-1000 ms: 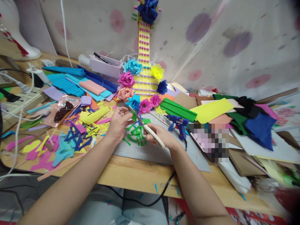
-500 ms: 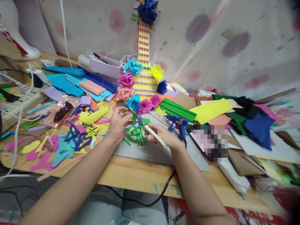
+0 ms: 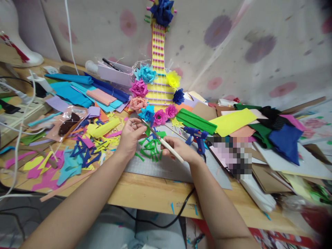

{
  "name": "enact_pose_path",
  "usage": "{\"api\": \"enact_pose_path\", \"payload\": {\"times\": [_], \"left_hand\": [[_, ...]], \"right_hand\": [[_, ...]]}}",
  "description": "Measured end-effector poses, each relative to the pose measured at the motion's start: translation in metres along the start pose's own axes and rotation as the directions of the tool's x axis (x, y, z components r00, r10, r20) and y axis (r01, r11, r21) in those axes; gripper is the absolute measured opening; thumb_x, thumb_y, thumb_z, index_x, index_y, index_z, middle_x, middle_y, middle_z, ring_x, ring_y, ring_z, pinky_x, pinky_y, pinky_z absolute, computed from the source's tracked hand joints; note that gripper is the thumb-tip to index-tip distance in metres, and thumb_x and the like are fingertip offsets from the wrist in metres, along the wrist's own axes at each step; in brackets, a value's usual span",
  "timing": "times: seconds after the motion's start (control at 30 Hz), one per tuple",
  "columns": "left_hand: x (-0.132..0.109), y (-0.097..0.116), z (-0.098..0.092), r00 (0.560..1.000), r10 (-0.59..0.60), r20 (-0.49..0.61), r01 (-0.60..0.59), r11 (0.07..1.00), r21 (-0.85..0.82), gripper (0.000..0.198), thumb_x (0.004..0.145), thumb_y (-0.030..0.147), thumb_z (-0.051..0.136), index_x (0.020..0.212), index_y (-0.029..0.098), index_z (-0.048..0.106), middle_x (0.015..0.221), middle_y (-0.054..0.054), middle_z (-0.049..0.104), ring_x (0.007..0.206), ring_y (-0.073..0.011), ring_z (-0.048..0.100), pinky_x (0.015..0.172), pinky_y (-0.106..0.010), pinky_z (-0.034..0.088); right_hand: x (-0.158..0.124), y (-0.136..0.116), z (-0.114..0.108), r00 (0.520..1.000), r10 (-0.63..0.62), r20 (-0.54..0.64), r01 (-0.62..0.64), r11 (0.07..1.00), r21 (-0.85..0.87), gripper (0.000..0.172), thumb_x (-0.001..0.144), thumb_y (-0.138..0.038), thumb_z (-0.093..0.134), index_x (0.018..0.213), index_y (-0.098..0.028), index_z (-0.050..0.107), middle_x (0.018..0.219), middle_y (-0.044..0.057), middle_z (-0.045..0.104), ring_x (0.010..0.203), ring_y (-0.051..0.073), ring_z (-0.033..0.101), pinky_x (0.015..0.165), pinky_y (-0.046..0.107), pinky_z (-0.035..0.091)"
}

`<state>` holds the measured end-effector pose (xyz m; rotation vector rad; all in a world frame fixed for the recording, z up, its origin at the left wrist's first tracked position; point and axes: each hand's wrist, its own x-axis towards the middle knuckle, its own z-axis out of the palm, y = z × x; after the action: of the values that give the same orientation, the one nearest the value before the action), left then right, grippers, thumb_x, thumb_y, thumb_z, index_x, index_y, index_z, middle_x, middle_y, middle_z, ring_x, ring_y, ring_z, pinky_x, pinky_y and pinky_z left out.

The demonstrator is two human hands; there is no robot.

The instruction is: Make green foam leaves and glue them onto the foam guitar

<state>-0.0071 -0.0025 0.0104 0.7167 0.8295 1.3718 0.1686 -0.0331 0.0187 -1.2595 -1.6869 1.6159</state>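
Green piece (image 3: 147, 131): pinched by the fingers of the left hand (image 3: 131, 138), above the grey cutting mat (image 3: 160, 173); whether it touches the scissors (image 3: 169, 148) or sits just beside their blades I cannot tell. Trimming looks partway along, since green strips (image 3: 153, 148) lie cut while this piece seems unfinished.
Coloured scraps (image 3: 84, 152): yellow, blue and pink bits, loose on the counter (image 3: 145, 197).
Left hand: reaches in diagonally from the lower left, knuckles raised; thumb and index close on the green piece.
Green strips: a loose cluster on the mat, between the two hands.
Yellow guitar (image 3: 155, 98): upright behind the hands, paper flowers (image 3: 159, 117) around its body; that decoration looks largely done.
Scissors: pale-handled, tips pointing up and left, blades apparently together.
Right hand (image 3: 179, 147): angled in from the lower right, fingers curled around the handles.
Glue gun (image 3: 198, 136): dark blue, right of the right hand, untouched.
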Motion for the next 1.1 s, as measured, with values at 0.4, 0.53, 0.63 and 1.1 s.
{"api": "enact_pose_path", "payload": {"times": [0.4,0.53,0.63,1.1], "left_hand": [[0.001,-0.001,-0.001,0.999,-0.025,0.036,0.025,1.000,-0.011,0.037,0.053,0.016,0.069,0.081,0.019,0.045,0.066,0.006,0.050,0.057,-0.0071,0.052,0.050,-0.019,0.044],[0.002,-0.001,-0.003,0.998,-0.040,0.052,0.041,0.999,-0.025,0.037,0.053,0.017,0.069,0.081,0.019,0.045,0.067,0.007,0.051,0.056,-0.0067,0.052,0.051,-0.019,0.044],[0.003,-0.001,-0.004,0.998,-0.025,0.051,0.027,0.999,-0.034,0.037,0.053,0.017,0.069,0.081,0.019,0.045,0.065,0.007,0.050,0.055,-0.0062,0.051,0.051,-0.019,0.045],[-0.003,-0.015,0.002,0.953,-0.231,0.196,0.186,0.957,0.222,0.042,0.050,0.020,0.075,0.082,0.017,0.046,0.059,0.005,0.056,0.051,-0.0082,0.053,0.045,-0.018,0.043]], "right_hand": [[0.001,0.007,-0.004,0.999,-0.037,0.005,0.037,0.998,-0.057,0.039,0.060,-0.045,0.070,0.071,-0.017,0.047,0.054,-0.007,0.045,0.046,0.005,0.039,0.042,0.019,0.029],[-0.001,0.008,-0.011,0.996,-0.072,0.057,0.079,0.988,-0.136,0.041,0.062,-0.049,0.067,0.078,-0.017,0.047,0.063,-0.005,0.046,0.053,0.006,0.040,0.046,0.019,0.031],[-0.003,0.008,-0.017,0.992,-0.106,0.067,0.119,0.962,-0.247,0.043,0.062,-0.050,0.067,0.081,-0.017,0.047,0.068,-0.004,0.045,0.059,0.007,0.039,0.051,0.020,0.032],[0.015,0.000,0.013,0.885,-0.197,-0.422,0.219,0.976,0.005,0.041,0.060,-0.043,0.068,0.078,-0.020,0.039,0.072,-0.003,0.053,0.063,0.010,0.050,0.059,0.026,0.039]]}}
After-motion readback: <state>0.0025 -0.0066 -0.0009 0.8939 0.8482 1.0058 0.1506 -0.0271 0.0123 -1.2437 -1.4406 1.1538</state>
